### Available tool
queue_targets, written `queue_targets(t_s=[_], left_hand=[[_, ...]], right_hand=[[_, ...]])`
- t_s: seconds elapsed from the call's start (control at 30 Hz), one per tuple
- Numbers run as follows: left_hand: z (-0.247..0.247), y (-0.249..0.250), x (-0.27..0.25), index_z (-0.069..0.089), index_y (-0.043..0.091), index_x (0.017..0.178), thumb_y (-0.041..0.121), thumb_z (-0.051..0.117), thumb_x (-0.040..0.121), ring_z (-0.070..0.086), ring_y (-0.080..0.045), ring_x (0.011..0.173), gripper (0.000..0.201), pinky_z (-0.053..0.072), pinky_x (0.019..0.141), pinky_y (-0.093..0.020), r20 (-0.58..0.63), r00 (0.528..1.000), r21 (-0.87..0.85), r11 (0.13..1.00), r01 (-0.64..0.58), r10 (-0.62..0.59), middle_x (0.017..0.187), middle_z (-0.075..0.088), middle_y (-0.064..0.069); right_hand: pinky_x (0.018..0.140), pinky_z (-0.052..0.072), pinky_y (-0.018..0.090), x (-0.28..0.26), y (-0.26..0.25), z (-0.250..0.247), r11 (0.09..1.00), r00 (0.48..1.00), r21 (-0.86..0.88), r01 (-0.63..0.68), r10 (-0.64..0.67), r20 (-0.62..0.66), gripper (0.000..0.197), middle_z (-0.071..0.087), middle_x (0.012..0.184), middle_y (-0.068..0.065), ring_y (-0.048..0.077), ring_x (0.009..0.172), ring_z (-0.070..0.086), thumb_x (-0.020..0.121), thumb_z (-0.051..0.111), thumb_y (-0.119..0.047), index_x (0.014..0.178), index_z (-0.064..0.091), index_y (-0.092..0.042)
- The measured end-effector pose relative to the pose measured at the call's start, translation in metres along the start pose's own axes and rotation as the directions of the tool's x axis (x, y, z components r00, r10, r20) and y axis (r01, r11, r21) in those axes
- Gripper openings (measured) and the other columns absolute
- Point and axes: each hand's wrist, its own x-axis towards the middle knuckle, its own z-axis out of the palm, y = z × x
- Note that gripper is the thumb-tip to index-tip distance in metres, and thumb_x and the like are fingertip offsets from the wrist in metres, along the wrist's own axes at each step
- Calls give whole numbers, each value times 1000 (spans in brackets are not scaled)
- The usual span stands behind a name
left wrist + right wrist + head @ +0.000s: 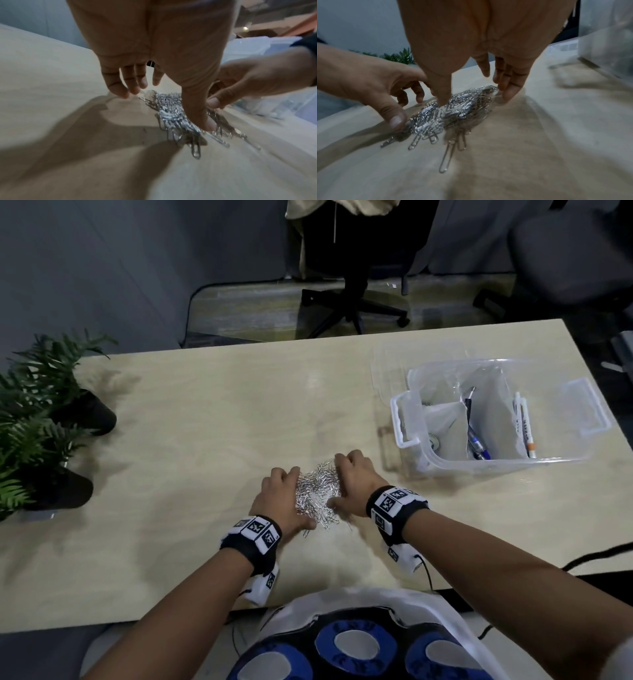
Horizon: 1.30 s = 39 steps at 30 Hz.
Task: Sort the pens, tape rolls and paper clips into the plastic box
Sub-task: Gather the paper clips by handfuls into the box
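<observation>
Near the surface's (205,412) front edge, the paper clips (317,491) lay heaped between the left hand (279,501) and the right hand (354,486). Both hands were loosely spread, fingertips raking the heap and gripping nothing yet. A good scoop probably meant first drawing in the strays at the heap's near side. The wrist views showed those strays; only the head view showed pens (479,443) inside the plastic box (407,422) toward the right edge.

Black lettering runs along a white marker pen (525,429) standing in the clear plastic box (407,436) at the table's right, too small to read, while the wristbands (394,501) carry only black-and-white coded squares, no words.
</observation>
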Motion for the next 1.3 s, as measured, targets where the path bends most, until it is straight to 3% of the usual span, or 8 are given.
queue_targets(t_s=[0.17, 0.33, 0.57, 0.7, 0.83, 0.93, 1.07, 1.3], left_hand=[[7, 15, 4, 35, 27, 140, 41, 91, 55, 41, -26, 115, 103, 48, 94, -42, 36, 999, 6, 999, -32, 32, 125, 34, -2], [6, 21, 12, 50, 20, 130, 24, 84, 69, 55, -29, 106, 70, 47, 90, -37, 30, 999, -77, 996, -39, 41, 118, 48, -7], [1, 20, 15, 63, 18, 117, 22, 66, 89, 58, -31, 101, 28, 43, 83, -32, -35, 999, -93, 995, -24, 21, 106, 60, -10], [-14, 25, 20, 72, 18, 112, 23, 65, 91, 62, -32, 99, 22, 49, 83, -33, -64, 998, -131, 991, 9, -18, 103, 68, -12], [-27, 28, 21, 74, 17, 109, 20, 64, 91, 67, -30, 98, 21, 54, 85, -34, -106, 992, -180, 983, 45, -65, 102, 73, -12], [-35, 30, 21, 75, 15, 109, 16, 64, 92, 69, -26, 95, 20, 54, 84, -29, -134, 987, -236, 970, 52, -85, 101, 74, -10], [-45, 31, 21, 76, 15, 107, 10, 65, 90, 66, -10, 78, 21, 48, 74, -16, -127, 984, -316, 945, 80, -126, 95, 75, -3], [-57, 25, 23, 76, 13, 105, 5, 68, 84, 72, -9, 82, 23, 59, 84, -29, -90, 992, -382, 923, 50, -91, 90, 76, -2]], right_hand=[[91, 49, 45, 4, -6, 10, 977, 990, -185, 110, -92, 102, 98, 34, 130, 11, 30, 115, 37, 61, 86, -48, 138, 37, -14], [86, 50, 43, 8, -14, 16, 978, 987, -140, 155, -148, 61, 38, 47, 113, 14, 34, 103, 49, 80, 66, -15, 116, 56, -11], [71, 48, 31, 16, -11, 3, 987, 992, -110, 119, -113, 59, 22, 61, 95, 11, 32, 86, 62, 84, 59, -4, 104, 65, -12], [75, 56, 32, 17, 0, -13, 999, 999, 52, 14, -16, 35, 10, 70, 90, 5, 23, 83, 65, 86, 64, -16, 93, 70, -20], [68, 54, 24, 19, 10, -26, 950, 995, 298, -97, 102, 0, 19, 72, 80, -2, 13, 69, 66, 82, 69, -6, 78, 73, -25], [55, 60, 38, 19, 10, -29, 846, 984, 509, -158, 178, 9, 30, 69, 62, -5, 14, 49, 63, 80, 74, 4, 69, 70, -23], [58, 62, 37, 19, 4, -39, 806, 988, 579, -125, 156, -3, 25, 72, 67, 0, 18, 59, 70, 79, 76, 4, 74, 71, -19], [54, 58, 25, 18, -3, -63, 752, 990, 655, -79, 135, -35, 13, 70, 70, 5, 13, 59, 64, 80, 77, 2, 86, 72, -9]])
